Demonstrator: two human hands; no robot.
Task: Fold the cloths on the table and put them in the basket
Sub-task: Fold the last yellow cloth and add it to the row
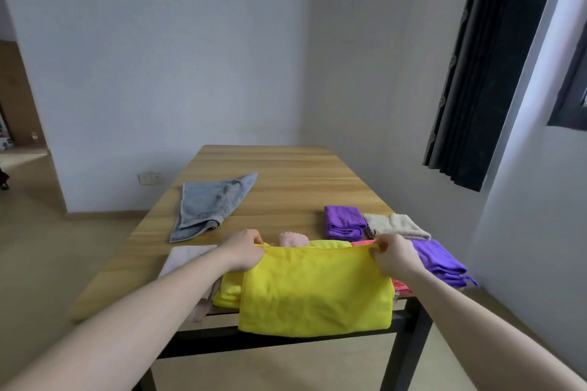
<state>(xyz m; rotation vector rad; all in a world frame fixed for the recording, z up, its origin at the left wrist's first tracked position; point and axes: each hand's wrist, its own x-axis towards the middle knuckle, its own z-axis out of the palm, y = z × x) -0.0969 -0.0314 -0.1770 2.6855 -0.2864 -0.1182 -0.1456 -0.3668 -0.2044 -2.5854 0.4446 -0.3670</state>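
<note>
Both hands, left hand [243, 249] and right hand [394, 255], pinch the yellow cloth's [316, 290] top corners in curled fingers.

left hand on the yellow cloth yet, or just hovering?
Touching. The head view shows the left hand pinching the top left corner of the yellow cloth, whose edge is bunched between its fingers.

Probably a home room — wooden table [286, 174], dark curtain [489, 67], wall socket [150, 178].
</note>
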